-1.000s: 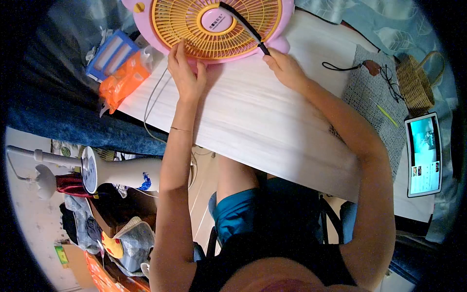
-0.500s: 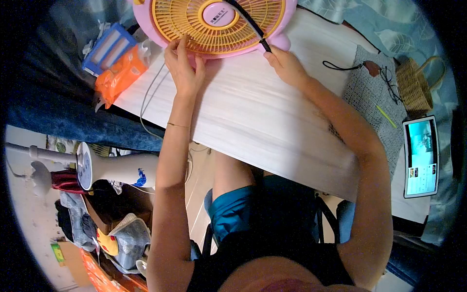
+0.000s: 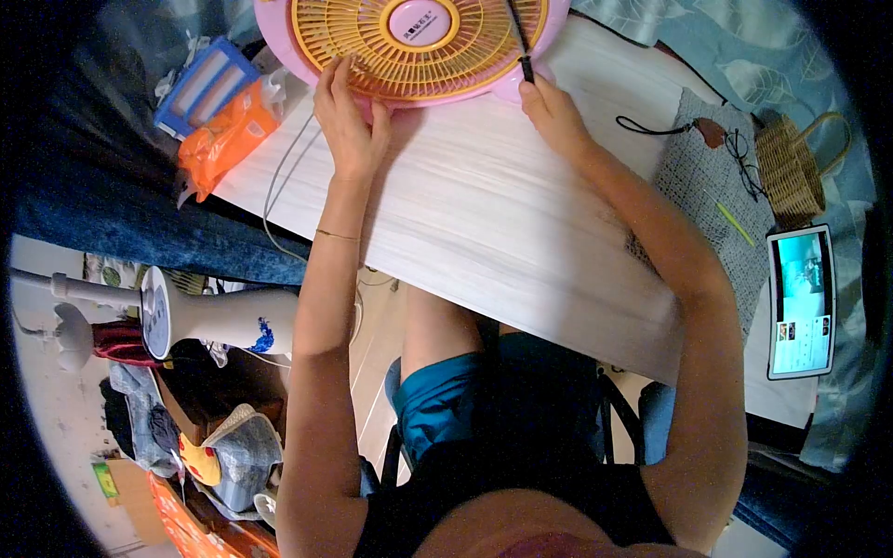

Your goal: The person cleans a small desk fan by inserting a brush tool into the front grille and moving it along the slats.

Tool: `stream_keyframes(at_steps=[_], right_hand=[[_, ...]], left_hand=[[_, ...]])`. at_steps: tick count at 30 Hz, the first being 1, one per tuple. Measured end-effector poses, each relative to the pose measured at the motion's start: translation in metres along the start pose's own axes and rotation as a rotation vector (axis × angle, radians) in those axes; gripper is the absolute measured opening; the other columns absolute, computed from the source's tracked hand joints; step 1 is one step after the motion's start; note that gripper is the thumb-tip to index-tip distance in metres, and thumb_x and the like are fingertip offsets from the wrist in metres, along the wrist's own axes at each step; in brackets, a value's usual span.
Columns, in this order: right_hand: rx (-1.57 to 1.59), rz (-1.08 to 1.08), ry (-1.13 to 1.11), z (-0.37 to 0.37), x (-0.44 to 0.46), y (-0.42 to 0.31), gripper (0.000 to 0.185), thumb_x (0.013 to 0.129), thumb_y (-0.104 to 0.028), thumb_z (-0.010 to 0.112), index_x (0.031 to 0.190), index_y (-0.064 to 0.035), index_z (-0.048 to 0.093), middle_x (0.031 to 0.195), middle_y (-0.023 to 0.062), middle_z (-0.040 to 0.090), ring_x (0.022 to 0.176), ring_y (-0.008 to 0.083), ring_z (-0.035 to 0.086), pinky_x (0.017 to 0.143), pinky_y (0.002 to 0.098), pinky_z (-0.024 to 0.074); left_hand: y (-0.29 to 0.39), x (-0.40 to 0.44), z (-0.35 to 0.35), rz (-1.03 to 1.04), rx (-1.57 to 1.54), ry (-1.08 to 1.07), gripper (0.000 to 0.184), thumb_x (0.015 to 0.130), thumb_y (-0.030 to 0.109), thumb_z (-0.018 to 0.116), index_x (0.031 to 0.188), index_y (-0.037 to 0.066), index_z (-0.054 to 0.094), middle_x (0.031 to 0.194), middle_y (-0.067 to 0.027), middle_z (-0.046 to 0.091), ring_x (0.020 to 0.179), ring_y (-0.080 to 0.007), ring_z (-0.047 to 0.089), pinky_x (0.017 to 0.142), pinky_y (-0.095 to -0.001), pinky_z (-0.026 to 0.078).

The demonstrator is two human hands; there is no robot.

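A pink plastic fan with a round hub (image 3: 420, 23) is set at the far side of the white, wood-grained table (image 3: 493, 223), partly cut off by the top edge of the view. Its yellow, closely ribbed grille (image 3: 446, 70) faces up toward the person. The near rim is touched by the left hand (image 3: 346, 130), whose fingers are loosely spread, with the fingertips laid on the grille and the thumb apart by the rim. The handle of a long, slim black tool (image 3: 524, 45) is gripped by the right hand (image 3: 556, 116), with the fingers closed round it; its far end is out of view, so whether the ribs are pressed by it cannot be told.

For good control, the fan should be braced by light, even pressure from the left fingertips, placed well clear of the tool's path. The tool is best held at a low slant and guided along the ribs rather than across them, as the thin plastic could be caught or bent by a hard push. A relaxed wrist is called for, so that the curve of the grille can be followed. The thin grey cable (image 3: 267, 205), looped beside the left forearm, should not be snagged if the fan is turned.
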State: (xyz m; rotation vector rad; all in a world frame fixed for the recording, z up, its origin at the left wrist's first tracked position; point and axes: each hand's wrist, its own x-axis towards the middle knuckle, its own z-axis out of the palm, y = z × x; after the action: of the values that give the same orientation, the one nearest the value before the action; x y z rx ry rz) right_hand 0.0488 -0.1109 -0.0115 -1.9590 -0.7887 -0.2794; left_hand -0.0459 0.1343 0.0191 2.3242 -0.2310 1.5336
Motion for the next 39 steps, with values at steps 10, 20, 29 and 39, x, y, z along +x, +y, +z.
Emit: stream_keyframes(at_steps=[10, 20, 29, 39], right_hand=[[-0.155, -0.127, -0.097, 0.002, -0.005, -0.009, 0.025, 0.087, -0.027, 0.046, 0.091, -0.0022, 0.049, 0.067, 0.0183, 0.054, 0.062, 0.0367, 0.053, 0.056, 0.043, 0.041], [0.041, 0.014, -0.026, 0.002, 0.001, 0.004, 0.025, 0.088, -0.025, 0.043, 0.092, -0.002, 0.05, 0.068, 0.0178, 0.054, 0.063, 0.0359, 0.054, 0.058, 0.0424, 0.0421], [-0.143, -0.088, -0.069, 0.001, -0.004, -0.012, 0.027, 0.087, -0.029, 0.046, 0.093, -0.0026, 0.05, 0.072, 0.0202, 0.056, 0.067, 0.0386, 0.055, 0.059, 0.0452, 0.0423], [0.072, -0.04, 0.062, 0.002, 0.002, 0.004, 0.026, 0.09, -0.027, 0.039, 0.085, -0.0028, 0.047, 0.056, 0.0019, 0.042, 0.05, 0.0114, 0.041, 0.047, 0.0285, 0.0357]], left_hand=[[-0.003, -0.003, -0.001, -0.049, 0.058, -0.104, 0.058, 0.068, 0.006, 0.055, 0.123, 0.004, 0.039, 0.109, -0.02, 0.041, 0.102, -0.0339, 0.037, 0.091, -0.0415, 0.03], [0.0, 0.0, -0.003, 0.056, 0.09, -0.043, 0.046, 0.067, 0.006, 0.055, 0.112, 0.005, 0.048, 0.122, -0.0215, 0.035, 0.111, -0.0362, 0.033, 0.095, -0.0426, 0.027], [-0.004, -0.004, 0.001, -0.035, 0.034, -0.073, 0.058, 0.067, 0.006, 0.055, 0.123, 0.005, 0.039, 0.113, -0.0201, 0.04, 0.105, -0.0341, 0.037, 0.092, -0.0428, 0.028], [0.002, -0.002, -0.002, 0.047, 0.095, -0.041, 0.041, 0.067, 0.005, 0.056, 0.108, 0.005, 0.051, 0.116, -0.0202, 0.038, 0.107, -0.0346, 0.036, 0.093, -0.042, 0.029]])
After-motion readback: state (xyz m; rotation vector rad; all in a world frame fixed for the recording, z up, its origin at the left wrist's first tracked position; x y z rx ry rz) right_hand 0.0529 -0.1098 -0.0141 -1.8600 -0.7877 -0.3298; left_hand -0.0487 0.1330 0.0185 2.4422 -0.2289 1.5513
